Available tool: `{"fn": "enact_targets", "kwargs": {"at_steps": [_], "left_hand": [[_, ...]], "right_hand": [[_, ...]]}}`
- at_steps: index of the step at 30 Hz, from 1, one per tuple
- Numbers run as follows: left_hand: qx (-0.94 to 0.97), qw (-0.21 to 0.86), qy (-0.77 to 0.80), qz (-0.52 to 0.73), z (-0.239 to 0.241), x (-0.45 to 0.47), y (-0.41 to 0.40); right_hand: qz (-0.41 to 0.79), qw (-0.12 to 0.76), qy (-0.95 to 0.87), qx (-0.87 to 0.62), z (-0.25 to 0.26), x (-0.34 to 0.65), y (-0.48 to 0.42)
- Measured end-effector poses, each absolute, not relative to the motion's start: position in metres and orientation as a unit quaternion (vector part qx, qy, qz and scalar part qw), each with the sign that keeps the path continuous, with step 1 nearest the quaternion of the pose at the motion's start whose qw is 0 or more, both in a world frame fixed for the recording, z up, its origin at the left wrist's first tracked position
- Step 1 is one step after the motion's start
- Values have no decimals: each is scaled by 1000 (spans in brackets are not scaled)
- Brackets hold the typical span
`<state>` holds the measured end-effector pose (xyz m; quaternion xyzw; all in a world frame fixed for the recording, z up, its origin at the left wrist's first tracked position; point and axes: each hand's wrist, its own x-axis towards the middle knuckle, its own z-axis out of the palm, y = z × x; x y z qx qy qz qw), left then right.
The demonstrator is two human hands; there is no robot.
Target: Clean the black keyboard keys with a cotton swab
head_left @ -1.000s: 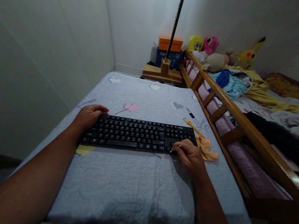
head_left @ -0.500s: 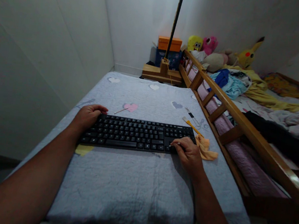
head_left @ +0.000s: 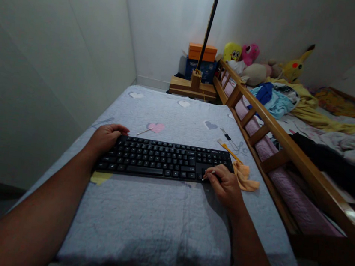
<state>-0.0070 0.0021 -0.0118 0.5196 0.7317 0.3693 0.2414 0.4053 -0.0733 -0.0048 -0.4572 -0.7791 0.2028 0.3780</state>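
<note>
A black keyboard point(head_left: 155, 158) lies flat across the cloth-covered table. My left hand point(head_left: 107, 138) grips its left end, thumb and fingers curled at the upper left corner. My right hand point(head_left: 223, 182) pinches a cotton swab point(head_left: 208, 175) over the arrow keys, its white tip down at the keyboard's front edge. A second cotton swab point(head_left: 145, 131) lies behind the keyboard on a pink heart print. Right of the keyboard are an orange cloth point(head_left: 245, 178) and a brush with a yellow handle point(head_left: 230, 151). The palm side of both hands is hidden.
A thin tool with a black band point(head_left: 227, 137) lies near the table's right side. A wooden bed rail point(head_left: 264, 113) runs along that side, with clothes and plush toys beyond. Past the far edge stand a pole on a wooden base point(head_left: 193, 87) and an orange box point(head_left: 202, 52).
The swab in my right hand has tilted, its tip moving slightly down and toward the keyboard's front edge. My left hand and the keyboard stay in place.
</note>
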Motion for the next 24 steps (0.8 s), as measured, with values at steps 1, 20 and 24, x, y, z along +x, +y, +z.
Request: {"fn": "enact_targets", "kwargs": {"at_steps": [1, 20, 24], "left_hand": [[519, 241, 732, 370, -12, -7, 2], [538, 225, 727, 362, -14, -9, 3], [544, 221, 723, 364, -13, -10, 3]], "right_hand": [[205, 379, -777, -459, -5, 405, -73], [189, 412, -747, -486, -11, 404, -68], [189, 412, -742, -495, -11, 407, -68]]}}
